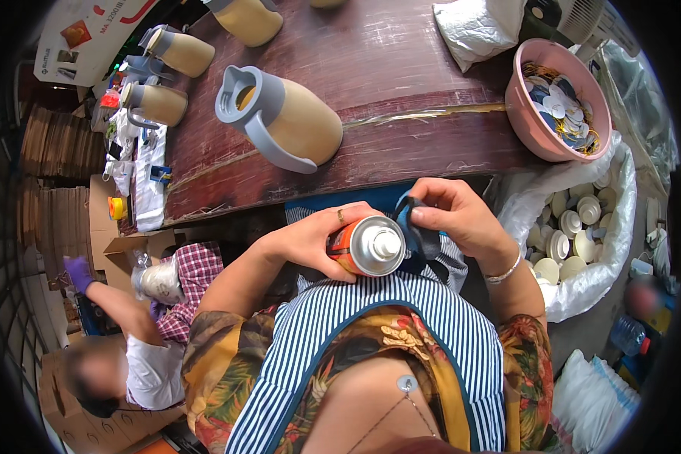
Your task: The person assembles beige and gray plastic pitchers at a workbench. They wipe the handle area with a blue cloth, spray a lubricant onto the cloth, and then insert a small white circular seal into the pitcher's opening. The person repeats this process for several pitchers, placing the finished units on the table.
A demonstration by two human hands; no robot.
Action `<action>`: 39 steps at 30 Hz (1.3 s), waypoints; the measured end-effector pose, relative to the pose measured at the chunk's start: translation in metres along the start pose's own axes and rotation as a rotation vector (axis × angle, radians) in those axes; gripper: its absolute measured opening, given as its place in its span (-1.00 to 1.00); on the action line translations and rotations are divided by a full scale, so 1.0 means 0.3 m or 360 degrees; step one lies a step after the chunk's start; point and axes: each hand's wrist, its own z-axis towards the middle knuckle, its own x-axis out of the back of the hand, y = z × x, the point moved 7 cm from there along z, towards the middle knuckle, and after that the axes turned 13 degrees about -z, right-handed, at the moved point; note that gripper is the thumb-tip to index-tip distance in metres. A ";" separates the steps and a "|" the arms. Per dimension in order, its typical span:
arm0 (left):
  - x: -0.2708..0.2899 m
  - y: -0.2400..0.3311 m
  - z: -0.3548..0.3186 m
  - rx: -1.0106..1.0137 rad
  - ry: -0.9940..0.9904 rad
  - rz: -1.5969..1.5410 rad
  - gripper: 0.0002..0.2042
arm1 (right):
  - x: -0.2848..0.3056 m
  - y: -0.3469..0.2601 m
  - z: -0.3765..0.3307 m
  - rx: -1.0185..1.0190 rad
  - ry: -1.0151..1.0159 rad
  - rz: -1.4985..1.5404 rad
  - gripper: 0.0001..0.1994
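Your striped apron (371, 325) fills the lower middle of the view, and just above it both your hands meet over your lap. At the far left a person in a white top with a purple glove (77, 271) works beside a checked cloth and a wrapped jug. On the dark wooden table (401, 68) lie several tan jugs; the nearest tan jug with a grey handle and lid (280, 117) rests on its side, well apart from your hands. Your left hand (310, 238) is wrapped round an orange spray can (367, 246), fingers curled closed on its body, its silver top and white nozzle facing the camera. Touching the can's right side is a dark blue cloth (416, 234), pinched between thumb and fingers of your right hand (458, 216). Farther right, a pink basin (518, 102) holds round discs, and a white sack (605, 227) below it holds cream-coloured lids
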 end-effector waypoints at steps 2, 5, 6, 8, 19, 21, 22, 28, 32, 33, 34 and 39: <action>-0.004 0.010 0.020 -0.0005 0.0018 0.0177 -0.28 | -0.013 -0.035 -0.004 0.0131 -0.0002 -0.0175 -0.85; -0.012 0.051 0.042 -0.0058 0.0081 0.0401 -0.26 | 0.019 -0.074 -0.025 0.0125 -0.0002 -0.0648 -0.82; -0.016 0.052 0.046 -0.0051 0.0046 0.0488 -0.23 | 0.030 -0.090 -0.033 0.0100 -0.0007 -0.0831 -0.80; -0.035 0.058 0.056 0.0049 -0.0024 0.0429 -0.23 | 0.030 -0.135 -0.044 0.0165 -0.0073 -0.1182 -0.80; -0.096 0.015 0.079 0.0079 -0.0318 0.0436 -0.12 | -0.022 -0.163 -0.057 0.0598 -0.0337 -0.1925 -0.84; -0.098 0.013 0.079 0.0092 -0.0330 0.0427 -0.13 | -0.026 -0.158 -0.055 0.0638 -0.0352 -0.1869 -0.85; -0.098 0.009 0.079 0.0087 -0.0330 0.0424 -0.13 | -0.027 -0.152 -0.054 0.0657 -0.0358 -0.1842 -0.85; -0.100 0.049 0.107 0.0115 -0.0276 0.0587 -0.21 | 0.034 -0.030 -0.063 -0.0008 -0.0418 -0.1011 -0.85; -0.059 0.163 0.193 -0.0159 -0.0094 0.0629 -0.23 | 0.173 -0.141 -0.121 0.0286 0.0300 -0.1067 -0.82; -0.024 0.216 0.221 -0.0448 0.0026 0.0531 -0.26 | 0.218 -0.167 -0.147 0.0439 0.0461 -0.0798 -0.81; 0.029 0.221 0.259 -0.0504 0.0239 0.0202 -0.30 | 0.274 -0.157 -0.191 0.0473 0.0684 -0.0478 -0.81; 0.170 0.181 0.654 -0.0719 0.0722 -0.0130 -0.19 | 0.351 0.065 -0.276 0.0533 0.1039 0.0053 -0.83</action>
